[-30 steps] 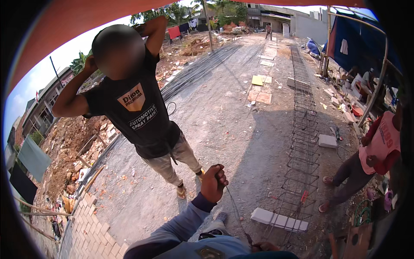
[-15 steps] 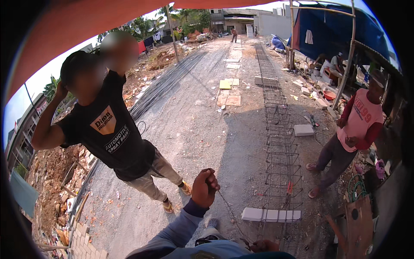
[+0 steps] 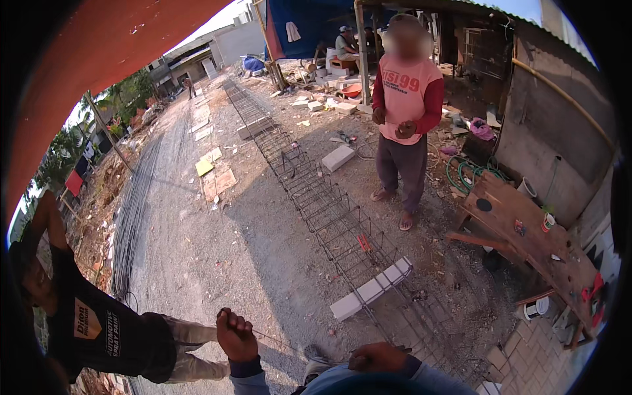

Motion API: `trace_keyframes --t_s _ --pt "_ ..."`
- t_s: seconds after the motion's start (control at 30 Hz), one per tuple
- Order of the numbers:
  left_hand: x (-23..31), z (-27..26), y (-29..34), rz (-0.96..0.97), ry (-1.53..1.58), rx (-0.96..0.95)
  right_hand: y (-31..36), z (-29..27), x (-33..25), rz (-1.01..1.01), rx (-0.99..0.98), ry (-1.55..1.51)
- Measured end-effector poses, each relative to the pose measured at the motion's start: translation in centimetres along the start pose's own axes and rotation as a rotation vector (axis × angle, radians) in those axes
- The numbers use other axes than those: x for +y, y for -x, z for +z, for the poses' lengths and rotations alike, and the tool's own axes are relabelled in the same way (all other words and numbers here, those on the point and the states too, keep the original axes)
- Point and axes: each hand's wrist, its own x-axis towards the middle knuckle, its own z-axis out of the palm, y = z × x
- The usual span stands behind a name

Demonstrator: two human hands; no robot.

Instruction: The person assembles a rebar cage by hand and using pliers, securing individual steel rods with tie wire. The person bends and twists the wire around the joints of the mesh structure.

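Observation:
My left hand [image 3: 237,336] is raised at the lower middle, fingers curled into a pinch around a thin dark wire [image 3: 275,341]. The wire slants down from it toward my right hand [image 3: 378,359], low at the front edge. That hand is closed too, with a dark piece showing at its fingers; its grip is partly hidden. Just beyond lies a long rebar cage [image 3: 309,197] on the gravel, stretching away to the far left. A row of pale blocks [image 3: 372,288] sits crosswise at its near end. Something red [image 3: 364,243] rests inside the cage.
A person in a black shirt [image 3: 112,339] stands close on the left. Another, in a pink shirt [image 3: 411,99], stands beyond the cage. At the right are a wooden table [image 3: 520,230] and a green hose [image 3: 461,174]. Long steel bars [image 3: 135,210] lie at the left.
The view has swung right, bringing the wooden table into sight and shifting the black-shirted person to the left edge. My right hand now shows more fully. My left hand still grips the wire.

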Motion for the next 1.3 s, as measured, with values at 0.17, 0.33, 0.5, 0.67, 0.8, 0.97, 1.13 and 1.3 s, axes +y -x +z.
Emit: trace_keyframes --t_s 0.17,0.33,0.5,0.67,0.8,0.97,1.13,1.3 --pt "1.1 -1.1 0.0 0.068 -0.030 0.002 -0.6 0.4 -1.1 0.062 -0.102 0.095" --pt "1.9 -1.1 0.2 0.077 -0.002 0.028 -0.6 2.2 1.4 0.030 -0.036 0.043" --pt "1.9 -1.6 0.0 0.040 0.036 0.028 -0.1 1.8 0.0 0.086 0.035 -0.150" --pt "0.8 -1.0 0.2 0.043 0.049 0.032 0.8 0.8 0.2 0.058 -0.001 -0.160" --pt "2.4 -2.1 1.1 0.068 0.051 0.078 -0.5 1.7 -0.9 0.061 -0.136 -0.030" --pt "4.1 -2.4 2.8 0.034 0.018 0.140 0.6 5.5 1.8 0.250 -0.161 -0.196" --pt "4.9 -3.5 3.7 -0.033 0.109 0.138 1.3 8.0 3.8 0.483 0.379 0.157" --pt "8.4 -7.9 7.7 0.008 0.105 0.208 1.6 10.4 -0.9 0.281 0.170 0.160"
